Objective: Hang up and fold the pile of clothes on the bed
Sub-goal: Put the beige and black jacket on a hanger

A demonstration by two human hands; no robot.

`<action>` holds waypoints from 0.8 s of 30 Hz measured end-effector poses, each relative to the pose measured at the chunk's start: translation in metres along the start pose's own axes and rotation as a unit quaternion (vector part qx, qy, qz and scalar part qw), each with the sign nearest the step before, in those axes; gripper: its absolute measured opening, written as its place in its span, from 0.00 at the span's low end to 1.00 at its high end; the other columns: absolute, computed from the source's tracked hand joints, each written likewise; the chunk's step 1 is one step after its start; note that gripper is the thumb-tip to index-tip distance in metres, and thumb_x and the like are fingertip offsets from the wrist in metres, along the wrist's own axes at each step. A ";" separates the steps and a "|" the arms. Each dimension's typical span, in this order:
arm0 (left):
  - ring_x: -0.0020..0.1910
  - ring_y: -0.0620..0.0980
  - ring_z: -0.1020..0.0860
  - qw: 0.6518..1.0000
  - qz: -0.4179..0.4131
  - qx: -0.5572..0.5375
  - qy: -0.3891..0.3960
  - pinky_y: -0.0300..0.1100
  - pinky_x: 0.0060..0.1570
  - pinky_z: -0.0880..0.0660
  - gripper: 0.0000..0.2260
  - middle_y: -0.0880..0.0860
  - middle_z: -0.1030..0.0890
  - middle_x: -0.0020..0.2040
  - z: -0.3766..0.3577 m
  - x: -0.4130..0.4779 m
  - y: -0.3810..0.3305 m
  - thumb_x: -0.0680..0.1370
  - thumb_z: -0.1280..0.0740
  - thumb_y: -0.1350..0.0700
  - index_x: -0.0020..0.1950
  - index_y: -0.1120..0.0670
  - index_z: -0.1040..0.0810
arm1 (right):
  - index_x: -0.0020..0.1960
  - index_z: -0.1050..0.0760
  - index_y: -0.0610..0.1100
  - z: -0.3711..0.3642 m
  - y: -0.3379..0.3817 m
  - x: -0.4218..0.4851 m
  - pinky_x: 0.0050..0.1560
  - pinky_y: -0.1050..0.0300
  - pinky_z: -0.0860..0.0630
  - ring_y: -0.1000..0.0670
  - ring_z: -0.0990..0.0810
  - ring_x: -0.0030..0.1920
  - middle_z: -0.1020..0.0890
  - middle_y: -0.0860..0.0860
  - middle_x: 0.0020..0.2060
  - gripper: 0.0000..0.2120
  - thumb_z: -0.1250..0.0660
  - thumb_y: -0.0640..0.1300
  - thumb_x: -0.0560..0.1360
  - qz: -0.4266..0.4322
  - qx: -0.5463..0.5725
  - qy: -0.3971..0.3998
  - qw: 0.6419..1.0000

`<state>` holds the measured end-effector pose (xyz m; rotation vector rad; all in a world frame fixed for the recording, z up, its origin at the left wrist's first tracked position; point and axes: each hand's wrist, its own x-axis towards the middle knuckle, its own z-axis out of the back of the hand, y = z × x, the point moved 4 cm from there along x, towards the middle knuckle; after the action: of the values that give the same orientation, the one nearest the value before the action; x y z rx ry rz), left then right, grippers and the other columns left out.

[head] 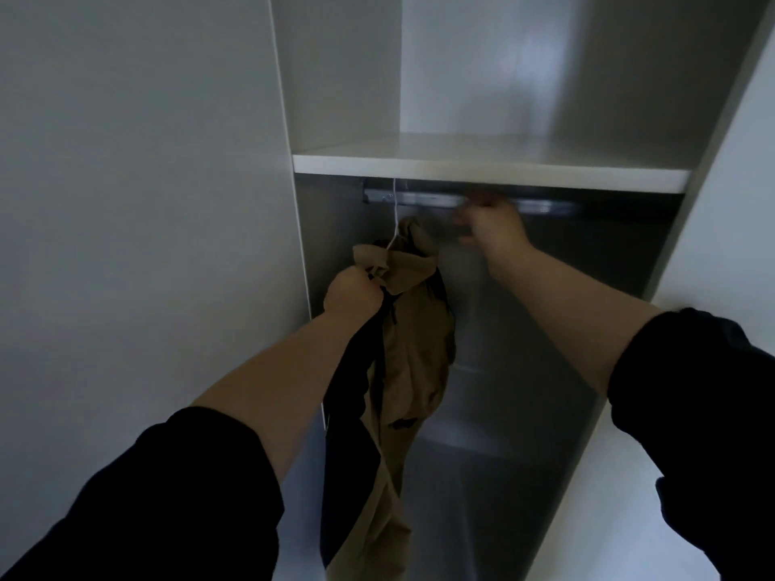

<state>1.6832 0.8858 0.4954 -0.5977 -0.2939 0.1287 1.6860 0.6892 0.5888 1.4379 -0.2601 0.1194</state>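
1. Quick count: two hands, two black sleeves pushed up the forearms, one wardrobe [335,77], one shelf [490,171], one rail [419,199] right under the shelf, one thin white hanger hook [394,211], and two bits of clothing that I can separate.
2. The tan garment [413,354] is inside the wardrobe at the left end of the rail. It dangles from the hanger hook and is bunched up at the top, then trails down towards the near bottom edge.
3. The dark garment [348,396] hangs just left of the tan one and touches it. It drops down from under the left fist.
4. The left hand [352,295] is balled tight and grips a wad of the tan garment's top edge.
5. The right hand [492,230] is further in and to the right, up at the rail. It's badly smeared, so I honestly can't tell whether the fingers are wrapped round anything.
6. Hard to make out: the body of the hanger is buried in the cloth, the rail's right end fades into shadow, and both garments get cut off at the bottom.
7. There's a small dark patch [402,423] low on the tan garment. It's too small to tell whether it's a label, and I can't read anything on it.
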 end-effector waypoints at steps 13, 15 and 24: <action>0.64 0.62 0.28 0.998 0.051 0.010 0.033 0.47 0.59 0.31 0.14 0.65 0.26 0.65 -0.030 0.050 0.020 0.82 0.41 0.59 0.62 0.68 0.26 | 0.64 0.29 0.39 -0.042 -0.046 0.041 0.38 0.63 0.28 0.50 0.25 0.41 0.24 0.44 0.48 0.17 0.40 0.32 0.76 0.028 -0.058 -0.038 0.997; 0.65 0.62 0.29 0.996 0.065 0.027 0.063 0.47 0.60 0.33 0.15 0.65 0.27 0.66 -0.037 0.050 0.025 0.83 0.44 0.60 0.64 0.68 0.28 | 0.64 0.29 0.39 -0.035 -0.045 0.041 0.47 0.54 0.25 0.48 0.25 0.48 0.23 0.41 0.52 0.17 0.40 0.33 0.76 0.035 -0.089 -0.034 0.995; 0.63 0.60 0.32 0.981 -0.106 0.136 -0.091 0.50 0.57 0.33 0.18 0.62 0.29 0.65 -0.042 0.005 0.003 0.78 0.41 0.61 0.68 0.59 0.29 | 0.58 0.24 0.35 0.024 -0.051 -0.017 0.56 0.54 0.26 0.39 0.24 0.57 0.23 0.38 0.57 0.14 0.39 0.34 0.74 0.056 -0.413 0.082 0.905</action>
<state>1.7004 0.8666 0.4618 -0.2808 -0.5061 0.0174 1.6791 0.6598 0.5381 0.5620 -0.2154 0.1939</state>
